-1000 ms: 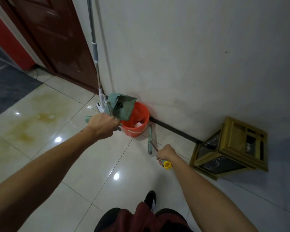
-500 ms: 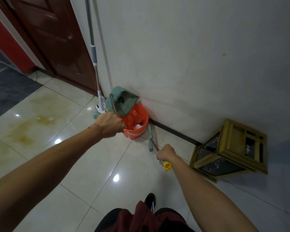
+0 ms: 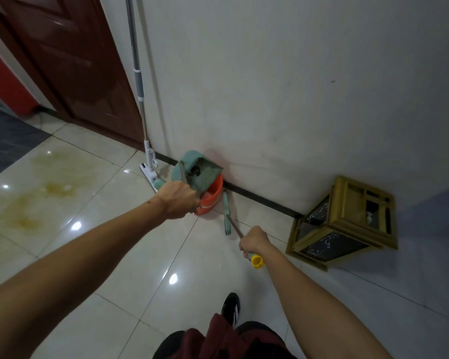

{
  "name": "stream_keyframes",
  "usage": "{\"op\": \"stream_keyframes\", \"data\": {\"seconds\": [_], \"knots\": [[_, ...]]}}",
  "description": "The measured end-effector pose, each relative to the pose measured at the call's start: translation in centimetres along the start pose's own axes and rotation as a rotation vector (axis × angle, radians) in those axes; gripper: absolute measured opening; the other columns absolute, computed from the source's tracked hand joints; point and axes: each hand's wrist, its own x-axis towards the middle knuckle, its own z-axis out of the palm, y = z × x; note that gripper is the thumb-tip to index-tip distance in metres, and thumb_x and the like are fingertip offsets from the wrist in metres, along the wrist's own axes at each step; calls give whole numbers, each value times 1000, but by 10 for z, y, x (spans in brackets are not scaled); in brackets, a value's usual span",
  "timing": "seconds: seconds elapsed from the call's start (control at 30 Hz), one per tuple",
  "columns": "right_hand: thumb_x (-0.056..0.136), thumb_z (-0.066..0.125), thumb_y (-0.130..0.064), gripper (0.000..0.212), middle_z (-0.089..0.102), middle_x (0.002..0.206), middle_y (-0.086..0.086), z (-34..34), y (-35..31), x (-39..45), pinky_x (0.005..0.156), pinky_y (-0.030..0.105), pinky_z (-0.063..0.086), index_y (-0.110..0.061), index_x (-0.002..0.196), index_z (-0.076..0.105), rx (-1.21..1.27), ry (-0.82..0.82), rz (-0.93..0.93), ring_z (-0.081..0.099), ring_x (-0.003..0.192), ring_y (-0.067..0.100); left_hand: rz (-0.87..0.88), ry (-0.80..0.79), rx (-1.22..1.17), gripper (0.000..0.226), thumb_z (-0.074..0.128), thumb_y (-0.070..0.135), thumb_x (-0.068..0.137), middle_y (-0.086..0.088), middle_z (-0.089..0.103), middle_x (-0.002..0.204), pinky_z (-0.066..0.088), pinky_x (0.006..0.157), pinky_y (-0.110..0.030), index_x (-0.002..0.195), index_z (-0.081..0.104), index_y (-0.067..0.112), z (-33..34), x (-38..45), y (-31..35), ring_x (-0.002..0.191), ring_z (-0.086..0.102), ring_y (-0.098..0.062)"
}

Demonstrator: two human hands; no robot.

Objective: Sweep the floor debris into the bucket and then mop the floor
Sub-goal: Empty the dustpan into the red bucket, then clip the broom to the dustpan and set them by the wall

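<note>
A bucket (image 3: 210, 200) stands on the floor against the wall (image 3: 296, 99), a dustpan (image 3: 201, 174) tilted over it. A mop (image 3: 140, 99) leans on the wall to its left, beside a door (image 3: 70, 63); a broom (image 3: 227, 216) lies just right, a cabinet (image 3: 347, 224) farther right.

— What is standing along the wall (image 3: 296, 73)?
— A gold-framed cabinet (image 3: 347, 224) is sitting tilted on the pale floor tiles (image 3: 101, 255), its back edge nearing the dark baseboard (image 3: 259, 199).
— And at left?
— A dark wooden door (image 3: 70, 60) is closing the corner; yellowish stains (image 3: 36, 193) are showing on the tiles, and a black shoe (image 3: 230, 308) is pointing forward.
</note>
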Motion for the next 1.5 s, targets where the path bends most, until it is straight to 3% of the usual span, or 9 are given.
{"op": "stream_keyframes", "data": {"seconds": [0.17, 0.27, 0.37, 0.57, 0.77, 1.0, 1.23, 1.4, 1.5], "knots": [[81, 67, 1, 35, 68, 110, 24, 13, 14, -9, 33, 17, 42, 6, 115, 60, 22, 37, 2, 60, 32, 10, 29, -24, -97, 30, 58, 19, 98, -3, 72, 108, 59, 79, -33, 127, 64, 17, 12, -21, 7, 98, 70, -24], [79, 67, 2, 31, 69, 102, 26, 18, 21, -21, 36, 19, 45, 8, 109, 62, 51, 60, 6, 61, 34, 13, -190, 84, -208, 24, 60, 19, 96, 0, 69, 94, 59, 63, -33, 119, 66, 22, 20, -41, -16, 81, 69, -20], [79, 68, 5, 28, 68, 95, 26, 26, 27, -32, 38, 22, 47, 11, 106, 62, 130, 71, 25, 61, 34, 17, -376, 155, -295, 21, 57, 21, 97, -1, 56, 82, 50, 53, -32, 114, 67, 21, 23, -70, -33, 66, 56, -20], [76, 66, 9, 25, 62, 76, 23, 55, 23, -43, 41, 25, 46, 15, 100, 63, 215, 58, 44, 59, 36, 24, -807, 358, -628, 24, 53, 28, 96, -7, 67, 76, 48, 53, -31, 114, 69, 29, 72, -138, -28, 62, 59, -26], [75, 66, 9, 15, 63, 66, 21, 95, 12, -54, 44, 26, 47, 13, 89, 65, 136, 25, 34, 60, 40, 25, -1014, 317, -795, 28, 55, 30, 91, -6, 72, 83, 60, 64, -42, 115, 70, 32, 116, -195, 0, 68, 65, -31], [76, 62, 9, 18, 62, 73, 28, 137, -9, -58, 45, 31, 46, 19, 91, 61, 138, 2, 0, 57, 41, 28, -1105, 170, -931, 23, 56, 27, 92, -9, 70, 88, 56, 69, -39, 109, 72, 27, 155, -242, 40, 77, 65, -32], [79, 60, 9, 17, 62, 97, 32, 163, -26, -75, 42, 27, 47, 17, 94, 58, 59, -60, -21, 63, 52, 32, -1125, -7, -992, 28, 53, 28, 93, -5, 70, 93, 56, 69, -36, 116, 70, 28, 210, -264, 86, 77, 66, -26], [81, 59, 13, 4, 60, 78, 29, 178, -41, -87, 48, 32, 46, 15, 83, 57, 34, -142, -8, 59, 50, 32, -1112, -101, -1000, 29, 52, 25, 88, -9, 71, 98, 56, 72, -38, 111, 70, 26, 236, -264, 109, 83, 68, -32], [84, 60, 12, 4, 59, 71, 28, 188, -51, -91, 44, 28, 44, 16, 82, 60, -45, -198, 15, 52, 41, 26, -1082, -129, -1001, 31, 51, 26, 89, -9, 71, 100, 54, 73, -37, 115, 68, 27, 246, -261, 119, 86, 68, -32]]}}
